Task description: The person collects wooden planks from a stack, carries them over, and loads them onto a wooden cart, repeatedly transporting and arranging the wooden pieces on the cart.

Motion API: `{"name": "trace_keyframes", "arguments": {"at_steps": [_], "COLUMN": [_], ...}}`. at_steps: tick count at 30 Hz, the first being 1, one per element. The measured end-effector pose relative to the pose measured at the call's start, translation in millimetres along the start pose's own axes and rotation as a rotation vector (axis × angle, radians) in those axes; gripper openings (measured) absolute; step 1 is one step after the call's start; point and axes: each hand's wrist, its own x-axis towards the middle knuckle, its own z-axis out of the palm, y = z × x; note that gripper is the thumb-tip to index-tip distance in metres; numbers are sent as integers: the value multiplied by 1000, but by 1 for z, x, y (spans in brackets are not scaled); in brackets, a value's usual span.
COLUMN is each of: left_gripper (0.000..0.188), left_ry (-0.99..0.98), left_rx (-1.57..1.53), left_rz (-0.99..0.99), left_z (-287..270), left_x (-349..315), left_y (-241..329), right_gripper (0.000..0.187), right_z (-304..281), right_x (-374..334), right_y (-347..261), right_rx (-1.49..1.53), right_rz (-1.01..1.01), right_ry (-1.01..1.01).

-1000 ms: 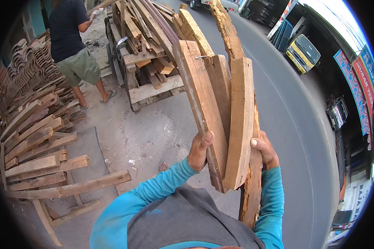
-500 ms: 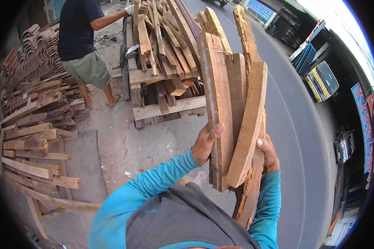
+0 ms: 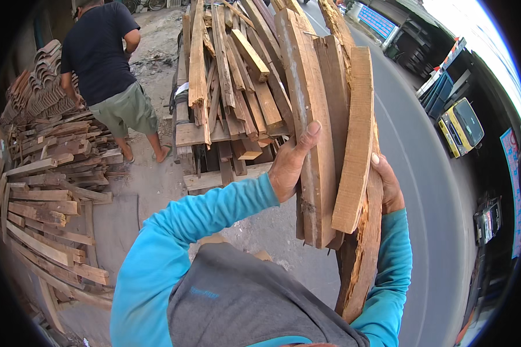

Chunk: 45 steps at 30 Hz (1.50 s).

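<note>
A bundle of several rough wooden beams [image 3: 311,133] is held upright in front of me between both hands. My left hand [image 3: 291,165] grips its left side, thumb lying along the front of the nearest beam and fingers hidden behind. On the other side my right hand [image 3: 389,184] is wrapped round the bundle, its thumb against a splintered beam [image 3: 364,254] that reaches down to my right forearm. A shorter pale beam [image 3: 354,139] leans across the front. Just beyond the bundle's left side is a cart's load of wooden planks [image 3: 237,87].
The wooden cart [image 3: 205,135] stands ahead. A person in a dark shirt and green shorts [image 3: 107,63] stands left of it. Stacked timber [image 3: 46,202] and curved roof tiles [image 3: 40,87] lie at left. A road [image 3: 422,202] runs along the right, with a yellow truck [image 3: 460,127] across it.
My hands and the beams have risen and come nearer the cart load. The other person has taken their hand off the planks and turned toward the timber pile at left.
</note>
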Motion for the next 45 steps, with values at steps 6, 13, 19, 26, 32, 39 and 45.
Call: {"name": "trace_keyframes", "arguments": {"at_steps": [6,13,19,26,32,39,45], "left_gripper": [115,121,125,119,118,92,80], "left_ry": [-42,-37,-62,288,254,144,295], "left_rx": [-17,6,24,605,1068,1646,2112], "left_rz": [23,59,87,7,355,195,482], "left_z": [-42,-131,-200,-318,-315,-350,-385], "left_x": [75,155,212,335,195,153,283], "left_y": [66,136,198,280,291,226,220], "right_gripper": [69,74,70,81,99,103,106], "right_z": [16,64,94,140,118,174,191], "right_x": [102,235,346,525,462,304,265], "right_y": [-28,-41,-45,-89,-64,35,112], "right_rx": [4,24,60,-782,-1048,-1227,-1639], "right_rz": [-22,4,72,5,11,140,-285], "right_ry": [-28,-78,-142,-12,4,-201,81]}}
